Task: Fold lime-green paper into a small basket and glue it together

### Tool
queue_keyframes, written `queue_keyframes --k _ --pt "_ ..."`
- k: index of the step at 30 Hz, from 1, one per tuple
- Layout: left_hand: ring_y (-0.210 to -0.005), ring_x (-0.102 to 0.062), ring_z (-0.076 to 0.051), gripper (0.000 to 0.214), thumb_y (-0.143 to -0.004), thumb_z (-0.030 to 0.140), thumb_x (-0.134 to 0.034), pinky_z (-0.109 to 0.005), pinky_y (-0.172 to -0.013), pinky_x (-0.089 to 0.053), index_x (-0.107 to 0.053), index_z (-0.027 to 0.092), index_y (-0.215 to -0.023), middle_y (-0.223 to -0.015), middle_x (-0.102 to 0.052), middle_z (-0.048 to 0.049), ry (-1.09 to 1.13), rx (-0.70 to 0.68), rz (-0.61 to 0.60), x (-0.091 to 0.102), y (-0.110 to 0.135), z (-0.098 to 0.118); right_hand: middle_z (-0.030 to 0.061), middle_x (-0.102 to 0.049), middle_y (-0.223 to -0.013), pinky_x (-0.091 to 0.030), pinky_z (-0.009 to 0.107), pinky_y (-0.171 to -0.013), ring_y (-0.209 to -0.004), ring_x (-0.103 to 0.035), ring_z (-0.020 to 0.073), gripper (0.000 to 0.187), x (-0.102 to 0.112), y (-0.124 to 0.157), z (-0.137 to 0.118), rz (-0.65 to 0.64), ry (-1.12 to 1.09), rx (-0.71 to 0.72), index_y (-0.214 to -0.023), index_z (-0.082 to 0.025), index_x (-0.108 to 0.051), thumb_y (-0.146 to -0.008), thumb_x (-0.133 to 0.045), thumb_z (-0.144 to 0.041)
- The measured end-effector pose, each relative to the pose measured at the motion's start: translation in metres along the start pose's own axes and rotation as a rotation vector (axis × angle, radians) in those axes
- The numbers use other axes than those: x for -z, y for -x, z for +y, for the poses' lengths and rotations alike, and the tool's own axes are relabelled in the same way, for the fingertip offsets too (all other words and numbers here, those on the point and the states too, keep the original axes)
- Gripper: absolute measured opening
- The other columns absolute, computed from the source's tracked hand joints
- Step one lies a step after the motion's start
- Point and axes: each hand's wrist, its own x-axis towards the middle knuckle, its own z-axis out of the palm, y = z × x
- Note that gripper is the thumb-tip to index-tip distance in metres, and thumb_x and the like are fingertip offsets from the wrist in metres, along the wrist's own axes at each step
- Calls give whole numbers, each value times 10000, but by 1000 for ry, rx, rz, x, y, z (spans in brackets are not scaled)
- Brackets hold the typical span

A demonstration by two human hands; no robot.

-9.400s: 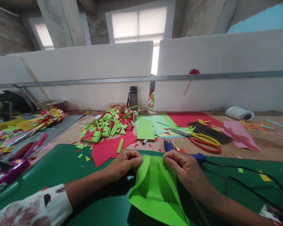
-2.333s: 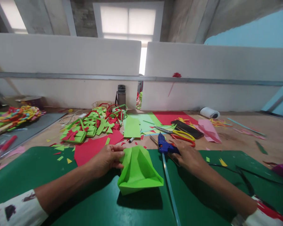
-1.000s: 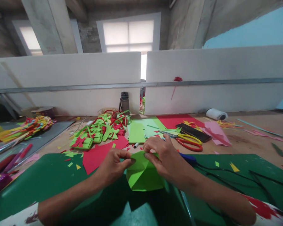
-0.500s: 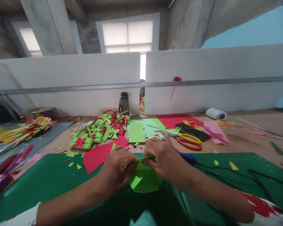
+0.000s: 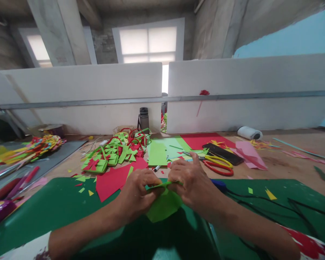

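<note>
Between both hands hangs a light green piece of paper (image 5: 164, 206), folded along its upper edge and held above the dark green mat (image 5: 97, 231). My left hand (image 5: 139, 189) pinches the left end of that edge between thumb and fingers. On the other end, my right hand (image 5: 191, 180) grips with its fingertips close to the left ones. Red paper (image 5: 112, 182) lies just beyond my left hand. Scissors with red and yellow handles (image 5: 219, 164) rest past my right hand, and a blue-handled tool with a cord (image 5: 219, 185) is partly hidden behind it.
At the back left is a heap of green and red paper pieces (image 5: 121, 148) near a dark bottle (image 5: 144, 119). A black phone (image 5: 224, 153), pink paper (image 5: 249, 155) and a white roll (image 5: 249, 133) lie at right. Black cords (image 5: 262, 198) cross the mat. Pens and a purple tool (image 5: 2, 211) lie left.
The green paper has tilted and its lower part now looks narrower. Both hands have stayed on its upper edge, their fingertips slightly closer together. The view has shifted a little.
</note>
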Motion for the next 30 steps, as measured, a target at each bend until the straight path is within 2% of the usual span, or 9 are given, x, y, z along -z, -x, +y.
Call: queue_keyframes --k 4,7,13,17,22,25,30 --pt "-597 -493 -126 192 -751 109 -533 -230 -555 -348 -574 156 -569 -600 -572 -15 55 -8 -2 -6 -8 3 -11 -588 -612 -170 528 -941 -729 -545 175 211 -3 1 1 15 33 10 -556 -172 -531 -730 -513 -53" --pt "-624 -489 -131 188 -762 101 -511 -232 -572 -349 -577 154 -594 -620 -564 -17 29 -30 -23 -8 -10 2 -3 -598 -638 -168 532 -945 -737 -548 176 202 -4 3 4 17 30 -2 -572 -172 -539 -748 -504 -79" --pt "-613 -473 -122 222 -758 79 -497 -234 -562 -331 -600 156 -578 -605 -531 -6 -9 -38 -69 -12 -9 -3 -21 -602 -640 -84 553 -981 -749 -556 170 225 -8 7 5 56 -24 -10 -576 -182 -558 -785 -513 -111" --pt "-631 -487 -128 202 -759 79 -501 -241 -572 -345 -613 154 -609 -628 -555 -13 61 -34 -59 -12 -9 -4 -31 -606 -649 -89 538 -984 -739 -557 158 243 -7 6 3 48 -41 -5 -587 -185 -576 -828 -541 -186" --pt "-619 -501 -123 219 -760 85 -495 -243 -597 -370 -571 161 -569 -627 -566 -5 90 -14 -88 -10 -11 0 -29 -583 -638 -117 514 -989 -705 -543 145 267 -7 7 3 134 -25 68 -622 -182 -565 -872 -483 -230" --pt "-604 -496 -113 211 -736 64 -487 -232 -581 -369 -533 160 -553 -634 -566 1 115 8 -120 -10 -11 2 -20 -556 -615 -141 517 -982 -669 -524 141 310 -9 8 4 165 24 85 -616 -171 -535 -899 -423 -231" --pt "-571 -459 -90 200 -667 19 -467 -211 -527 -330 -448 152 -519 -613 -515 18 167 47 -150 -13 -10 -3 -15 -559 -614 -149 522 -979 -648 -511 140 282 -11 8 5 167 29 75 -625 -168 -546 -883 -433 -184"
